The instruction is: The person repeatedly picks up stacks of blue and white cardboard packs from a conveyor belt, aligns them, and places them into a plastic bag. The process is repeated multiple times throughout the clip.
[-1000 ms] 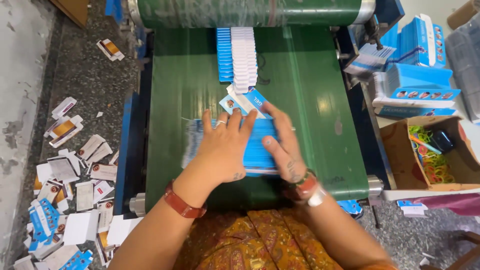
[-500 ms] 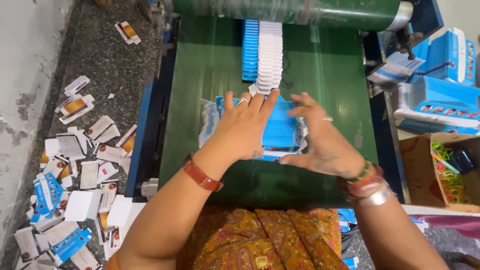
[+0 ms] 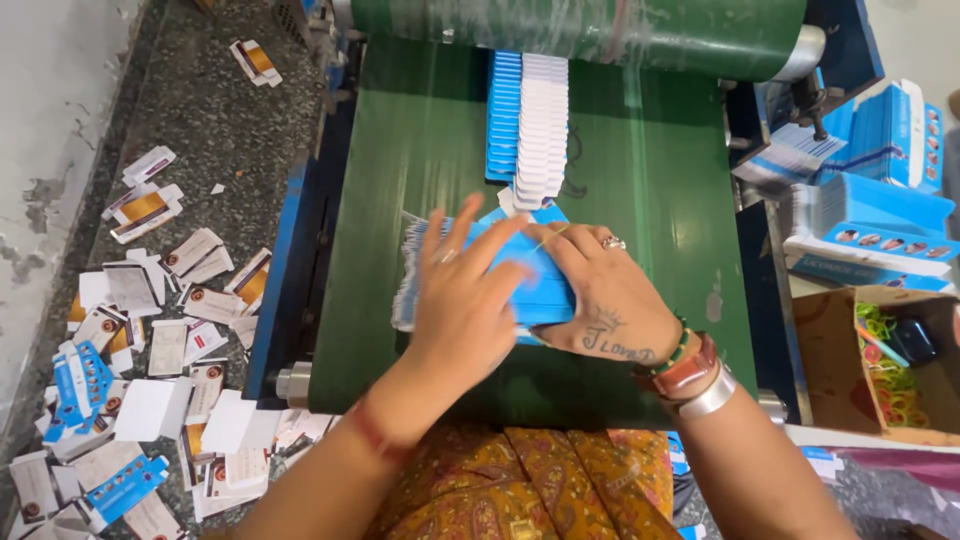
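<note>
The bundle of flat blue cartons [image 3: 500,275] lies near the middle of the green belt surface [image 3: 660,200], pressed between your palms so its edges stay square. Your left hand [image 3: 465,300] spreads wide over the top and left side, fingers fanned to pin the stack flat. Your right hand [image 3: 605,290] curls around the right end, holding it, with a thin rubber band [image 3: 548,236] stretched across near your fingers. Just beyond, an overlapping row of blue and white cartons [image 3: 530,125] runs toward the far roller [image 3: 600,25]. At the right, a cardboard box of bands [image 3: 885,370] sits within reach; rejected cartons [image 3: 150,330] litter the floor on the left
</note>
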